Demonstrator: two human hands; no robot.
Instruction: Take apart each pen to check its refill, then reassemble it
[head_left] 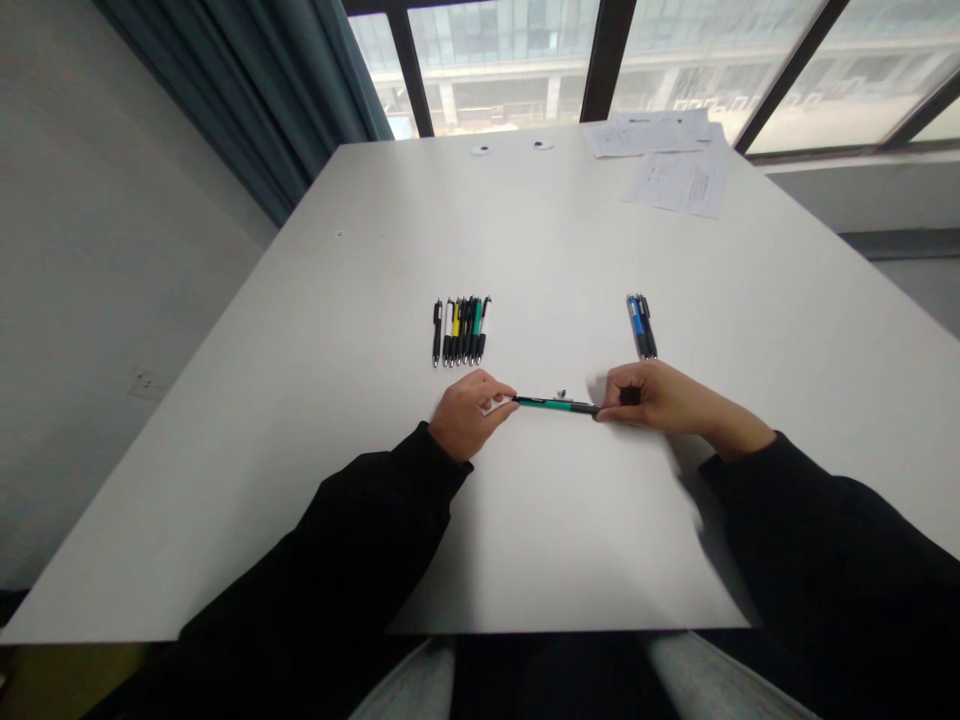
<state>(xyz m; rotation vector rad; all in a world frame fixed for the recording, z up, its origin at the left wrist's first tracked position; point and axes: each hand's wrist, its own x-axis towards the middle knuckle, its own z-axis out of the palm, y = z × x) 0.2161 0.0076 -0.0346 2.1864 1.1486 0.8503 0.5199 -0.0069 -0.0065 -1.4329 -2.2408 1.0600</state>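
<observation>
A green and black pen (556, 404) lies level between my two hands, just above or on the white table. My left hand (471, 408) pinches its black end between thumb and fingertips. At the dark grip end, my right hand (651, 398) closes thumb and fingers on it. Right behind the pen sits a small metallic piece (562, 394), too tiny to name; a thin rod seems to lie along the pen there. Beyond my left hand is a row of several pens (463, 331), black, white, yellow and green. Past my right hand lie a blue pen and a black pen (642, 326) side by side.
The white table (300, 500) reaches to the windows (510, 65). Sheets of paper (675, 170) lie at its far right corner. Two cable-hole covers (480, 151) sit near the back edge. A blue-grey curtain (255, 90) hangs at the left.
</observation>
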